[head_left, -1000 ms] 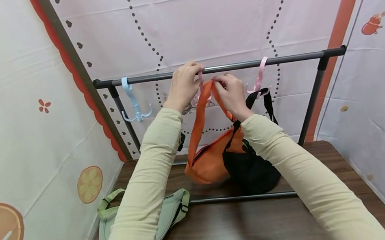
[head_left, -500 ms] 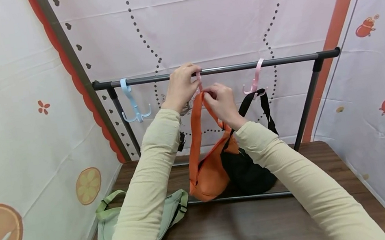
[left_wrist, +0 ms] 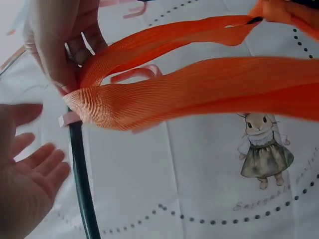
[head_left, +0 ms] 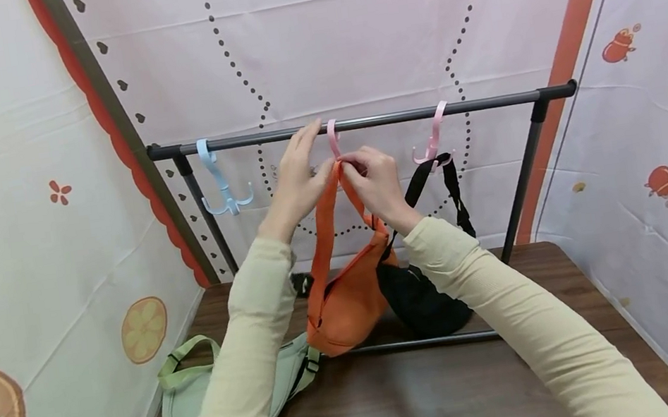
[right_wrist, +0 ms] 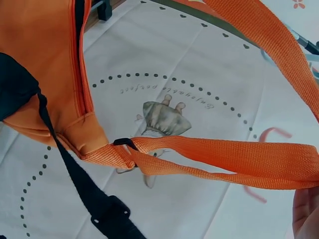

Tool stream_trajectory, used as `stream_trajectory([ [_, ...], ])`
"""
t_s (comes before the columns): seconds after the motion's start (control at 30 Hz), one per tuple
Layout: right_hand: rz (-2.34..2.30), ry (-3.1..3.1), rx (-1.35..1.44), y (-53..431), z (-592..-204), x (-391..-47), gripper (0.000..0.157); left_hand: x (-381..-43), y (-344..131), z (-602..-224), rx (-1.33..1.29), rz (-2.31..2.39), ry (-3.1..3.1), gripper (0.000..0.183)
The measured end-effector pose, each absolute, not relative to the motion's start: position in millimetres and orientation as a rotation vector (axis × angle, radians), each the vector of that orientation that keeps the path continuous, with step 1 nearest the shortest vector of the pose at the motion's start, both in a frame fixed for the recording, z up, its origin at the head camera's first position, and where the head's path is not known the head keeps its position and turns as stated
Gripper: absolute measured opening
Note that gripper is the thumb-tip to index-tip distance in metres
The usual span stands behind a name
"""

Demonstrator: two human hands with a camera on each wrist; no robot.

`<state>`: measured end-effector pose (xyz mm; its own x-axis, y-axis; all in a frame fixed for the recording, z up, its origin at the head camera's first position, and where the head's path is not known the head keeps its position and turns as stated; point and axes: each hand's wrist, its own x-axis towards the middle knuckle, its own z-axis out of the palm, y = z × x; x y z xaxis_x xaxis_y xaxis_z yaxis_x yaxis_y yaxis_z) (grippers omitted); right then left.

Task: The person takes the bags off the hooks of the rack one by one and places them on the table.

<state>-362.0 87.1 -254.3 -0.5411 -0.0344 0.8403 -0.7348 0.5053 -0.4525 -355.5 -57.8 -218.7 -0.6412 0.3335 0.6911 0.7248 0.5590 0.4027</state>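
My right hand (head_left: 376,177) pinches the top of an orange bag's strap (head_left: 325,227), right at the stem of the middle pink hook (head_left: 333,139). The orange bag (head_left: 348,310) hangs below on that strap. Just left of the strap is my left hand (head_left: 298,183), its fingers straight and pointing up towards the rail. In the left wrist view, the left hand (left_wrist: 32,179) stands apart from the strap, holding nothing. The hook's lower prongs are mostly hidden behind the strap and hands, so I cannot tell whether the strap sits on one.
A black bag (head_left: 427,302) hangs from the right pink hook (head_left: 435,133), partly against the orange bag. A blue hook (head_left: 217,175) hangs at the left of the dark rail (head_left: 392,118). A pale green bag (head_left: 186,411) lies on the wooden table (head_left: 437,397).
My right hand has brought the orange strap left and slightly down to the middle hook. My left hand has let go of that hook, its fingers straightening as it moves left.
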Motion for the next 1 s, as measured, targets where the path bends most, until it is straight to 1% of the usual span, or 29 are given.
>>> stream_trajectory([
  [0.07,1.067,-1.917,0.643,86.5,-253.1,-360.2,0.015,-343.3,-67.4,-234.8,-0.842,-0.996,-2.274,0.065],
  [0.23,1.068,-1.927,0.658,82.7,-246.5,-351.6,0.017,-315.6,-92.5,-284.5,-0.755,-1.152,-2.442,0.083],
  [0.43,1.089,-1.929,0.644,78.4,-240.7,-343.5,0.017,-284.5,-121.0,-347.0,-0.602,-1.278,-2.541,0.094],
  [0.6,1.128,-1.911,0.648,75.0,-236.6,-338.1,0.017,-253.8,-133.6,-393.8,-0.446,-1.331,-2.606,0.102],
  [0.77,1.158,-1.891,0.668,71.1,-232.4,-332.3,0.017,-228.9,-126.4,-446.0,-0.224,-1.458,-2.594,0.103],
  [0.9,1.145,-1.901,0.714,66.9,-229.8,-323.8,0.016,-220.2,-113.6,-492.2,-0.058,-1.829,-2.434,0.096],
  [1.0,1.130,-1.903,0.768,62.3,-228.1,-316.4,0.016,-215.0,-105.6,-518.8,0.075,-2.059,-2.286,0.090],
])
